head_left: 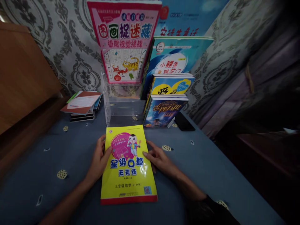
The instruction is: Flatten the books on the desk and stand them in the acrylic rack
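A yellow workbook (127, 178) with a red bottom edge faces me, its cover upright to my view. My left hand (99, 161) grips its left edge, thumb on the cover and fingers behind. On the opposite side my right hand (160, 157) holds the right edge the same way. Just beyond the workbook stands a clear acrylic book rack (125, 107). Its left side carries a pink picture-puzzle book (124, 43) at the back, with bare lower tiers in front. Several books, among them a dark blue one (164, 112), fill the right side.
Left of the rack lies a stack of books (82, 103). A black phone-like slab (184, 122) rests to the right on the blue tablecloth (77, 150). Patterned curtain (79, 72) hangs behind, and a wooden panel (23, 68) stands at far left.
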{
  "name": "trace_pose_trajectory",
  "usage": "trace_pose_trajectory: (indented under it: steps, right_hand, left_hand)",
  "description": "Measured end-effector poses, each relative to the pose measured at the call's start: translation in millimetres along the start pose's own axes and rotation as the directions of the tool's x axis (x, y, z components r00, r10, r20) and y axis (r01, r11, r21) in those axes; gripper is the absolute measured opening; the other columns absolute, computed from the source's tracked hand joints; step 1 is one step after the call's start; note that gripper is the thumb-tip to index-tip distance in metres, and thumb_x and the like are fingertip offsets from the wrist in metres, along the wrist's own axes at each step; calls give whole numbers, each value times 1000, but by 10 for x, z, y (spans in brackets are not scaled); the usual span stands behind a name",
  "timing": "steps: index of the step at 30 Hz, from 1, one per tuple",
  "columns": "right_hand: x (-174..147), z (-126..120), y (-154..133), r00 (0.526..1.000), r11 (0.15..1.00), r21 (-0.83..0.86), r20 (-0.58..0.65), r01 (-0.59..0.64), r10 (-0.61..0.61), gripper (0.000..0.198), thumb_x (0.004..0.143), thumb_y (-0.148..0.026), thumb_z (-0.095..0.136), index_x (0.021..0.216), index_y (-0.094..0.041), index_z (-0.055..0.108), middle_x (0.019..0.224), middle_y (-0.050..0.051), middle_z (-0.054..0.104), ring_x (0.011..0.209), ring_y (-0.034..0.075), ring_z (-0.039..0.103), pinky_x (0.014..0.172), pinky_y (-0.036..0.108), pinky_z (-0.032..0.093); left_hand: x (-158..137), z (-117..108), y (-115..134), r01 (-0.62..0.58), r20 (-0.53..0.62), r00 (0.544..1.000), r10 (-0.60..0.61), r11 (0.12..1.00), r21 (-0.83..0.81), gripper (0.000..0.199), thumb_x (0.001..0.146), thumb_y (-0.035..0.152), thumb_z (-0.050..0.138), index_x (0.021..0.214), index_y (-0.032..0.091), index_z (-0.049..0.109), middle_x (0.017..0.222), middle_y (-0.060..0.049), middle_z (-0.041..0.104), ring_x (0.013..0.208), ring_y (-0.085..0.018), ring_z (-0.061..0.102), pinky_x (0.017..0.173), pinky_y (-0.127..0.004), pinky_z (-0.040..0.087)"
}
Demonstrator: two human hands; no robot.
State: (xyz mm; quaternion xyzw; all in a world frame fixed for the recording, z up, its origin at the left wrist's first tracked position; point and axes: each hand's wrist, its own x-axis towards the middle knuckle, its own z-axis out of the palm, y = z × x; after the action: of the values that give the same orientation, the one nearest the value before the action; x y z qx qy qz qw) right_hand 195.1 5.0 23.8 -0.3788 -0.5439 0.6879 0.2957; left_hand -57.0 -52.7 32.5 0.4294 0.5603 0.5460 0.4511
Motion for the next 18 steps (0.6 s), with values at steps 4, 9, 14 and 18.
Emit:
trace_pose_trajectory:
  steps: [4, 9, 14, 18]
  right_hand:
    - [-22, -39, -42, 996, 997, -57, 64, -56, 60, 92, 78, -57, 74, 149, -16, 32, 75, 3, 74, 49, 14, 65, 37, 19, 47]
    - [-30, -66, -69, 991, 980, -178, 84, -86, 102, 88, 79, -55, 70, 148, -14, 34, 71, 1, 73, 43, 12, 59, 36, 20, 43]
    - [-36, -67, -95, 993, 790, -613, -89, 7, -78, 72, 86, -39, 62, 149, -13, 39, 65, -3, 67, 49, 15, 59, 46, 25, 45]
    - [-32, -38, -46, 942, 500, -864, -116, 60, -313, 46, 88, -29, 61, 132, -17, 59, 84, 5, 71, 75, 22, 68, 66, 33, 54]
  left_hand:
    - [12, -61, -39, -142, 47, 990, 134, 928, 344, 49, 92, 45, 56, 133, 20, 47, 126, -15, 60, 102, -28, 66, 75, -36, 57]
    - [1, -89, -49, -297, 158, 942, 295, 518, 802, 38, 95, 39, 46, 125, 18, 58, 115, -15, 60, 111, -34, 57, 91, -48, 49]
    - [6, -81, -72, -288, 210, 934, 290, 261, 921, 36, 98, 37, 42, 125, 19, 59, 134, -16, 59, 123, -35, 53, 94, -48, 46]
    - [45, -84, -114, -277, 237, 933, 270, 121, 953, 42, 102, 37, 36, 135, 18, 54, 148, -14, 53, 140, -31, 43, 100, -47, 44]
